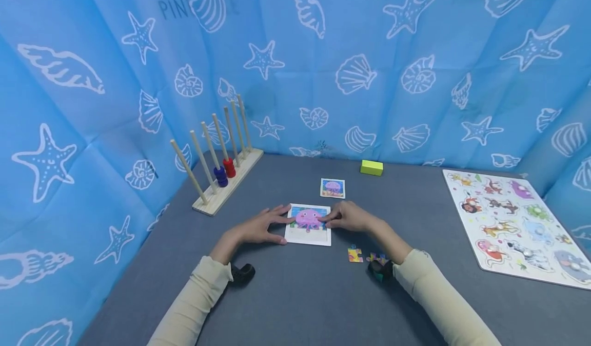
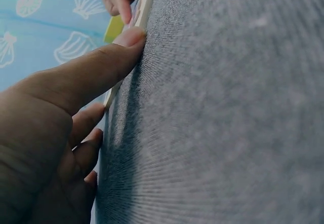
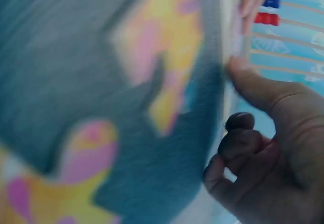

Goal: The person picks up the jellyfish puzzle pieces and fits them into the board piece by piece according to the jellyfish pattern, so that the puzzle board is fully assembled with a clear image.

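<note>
Flat, pale-rimmed square puzzle tray [image 1: 307,237] is set on grey, ribbed-looking cloth [image 1: 286,294]. Left edge is touched by left hand [image 1: 259,228], fingers spread; right edge by right hand [image 1: 354,216], fingers bent, pinch can't be confirmed. Notched yellow jigsaw piece [image 1: 355,255] is laid nearby.

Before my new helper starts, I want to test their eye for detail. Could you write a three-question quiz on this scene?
1. True or false: the left hand touches the puzzle tray.
2. What colours are the rings on the peg rack? A: green and white. B: blue and red. C: orange and black.
3. Which hand is nearer the loose yellow puzzle piece?

Key: 1. True. 2. B. 3. The right hand.
</note>
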A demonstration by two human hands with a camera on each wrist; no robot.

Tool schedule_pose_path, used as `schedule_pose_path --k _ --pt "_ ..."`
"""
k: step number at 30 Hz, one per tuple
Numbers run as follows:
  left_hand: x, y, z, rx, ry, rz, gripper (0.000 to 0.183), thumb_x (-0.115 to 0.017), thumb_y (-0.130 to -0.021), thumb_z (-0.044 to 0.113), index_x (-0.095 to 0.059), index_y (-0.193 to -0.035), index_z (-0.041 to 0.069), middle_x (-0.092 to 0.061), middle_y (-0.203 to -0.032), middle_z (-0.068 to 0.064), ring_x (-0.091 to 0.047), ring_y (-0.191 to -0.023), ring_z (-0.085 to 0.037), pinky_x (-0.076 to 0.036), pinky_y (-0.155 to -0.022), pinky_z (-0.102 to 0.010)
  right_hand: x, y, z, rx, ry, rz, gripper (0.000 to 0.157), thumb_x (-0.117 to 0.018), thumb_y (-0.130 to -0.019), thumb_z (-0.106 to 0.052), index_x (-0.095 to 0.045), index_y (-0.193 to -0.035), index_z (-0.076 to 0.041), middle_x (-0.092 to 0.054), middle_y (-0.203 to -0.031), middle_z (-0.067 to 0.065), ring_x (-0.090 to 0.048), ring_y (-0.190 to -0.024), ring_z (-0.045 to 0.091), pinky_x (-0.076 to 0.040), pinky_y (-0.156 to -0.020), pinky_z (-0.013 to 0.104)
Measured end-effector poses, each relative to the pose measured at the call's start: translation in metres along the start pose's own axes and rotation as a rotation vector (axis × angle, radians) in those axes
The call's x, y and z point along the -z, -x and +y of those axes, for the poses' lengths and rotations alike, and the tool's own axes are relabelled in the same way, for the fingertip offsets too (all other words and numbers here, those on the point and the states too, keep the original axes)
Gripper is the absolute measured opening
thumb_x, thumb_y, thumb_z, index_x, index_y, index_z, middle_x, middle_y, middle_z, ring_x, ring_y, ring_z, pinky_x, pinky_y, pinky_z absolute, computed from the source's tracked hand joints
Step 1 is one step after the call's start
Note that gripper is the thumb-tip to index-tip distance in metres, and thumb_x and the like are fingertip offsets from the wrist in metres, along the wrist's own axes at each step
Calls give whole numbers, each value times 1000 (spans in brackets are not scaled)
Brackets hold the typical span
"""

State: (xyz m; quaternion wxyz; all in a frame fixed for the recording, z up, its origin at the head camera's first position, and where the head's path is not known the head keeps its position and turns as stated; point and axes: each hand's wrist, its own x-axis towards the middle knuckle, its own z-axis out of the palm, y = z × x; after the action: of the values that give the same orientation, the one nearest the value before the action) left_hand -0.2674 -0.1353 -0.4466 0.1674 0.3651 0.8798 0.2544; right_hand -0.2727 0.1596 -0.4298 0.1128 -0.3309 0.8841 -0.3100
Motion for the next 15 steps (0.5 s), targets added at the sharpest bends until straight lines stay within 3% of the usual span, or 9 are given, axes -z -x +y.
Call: schedule_pose_path --k 7,10,13,15 --pt "0 1 1 12 -7 9 65 -66 -82 41 -41 -139 23 -16 -155 -4 -7 -143 -27 -6 -113 -55 12 20 -6 -107 92 -28 36 -66 -84 -17 -63 -118 -3 -33 -56 -6 -29 -49 4 -27 -47 19" --pt "0 2 2 10 11 18 64 -67 -81 39 -43 -138 21 -17 -154 -5 -8 -143 -28 -6 -113 -55 17 36 -10 -167 104 -37 40 -67 -83 -19 -62 -119 -2 -35 -58 -6 -29 -49 4 -28 -47 18" --pt "-1 2 2 8 12 25 64 -67 -82 38 -43 -138 21 -18 -154 -5 -8 -143 -27 -5 -113 -55 22 52 -13 -203 117 -39 42 -69 -82 -23 -62 -118 -2 -50 -67 -2 -29 -49 5 -28 -47 19" --pt "-2 2 2 8 9 27 64 -67 -82 39 -43 -138 21 -18 -154 -5 -9 -143 -28 -6 -113 -55 24 62 -14 -219 140 -42 45 -70 -80 -28 -63 -116 -3 -63 -82 3 -36 -53 6 -35 -52 21"
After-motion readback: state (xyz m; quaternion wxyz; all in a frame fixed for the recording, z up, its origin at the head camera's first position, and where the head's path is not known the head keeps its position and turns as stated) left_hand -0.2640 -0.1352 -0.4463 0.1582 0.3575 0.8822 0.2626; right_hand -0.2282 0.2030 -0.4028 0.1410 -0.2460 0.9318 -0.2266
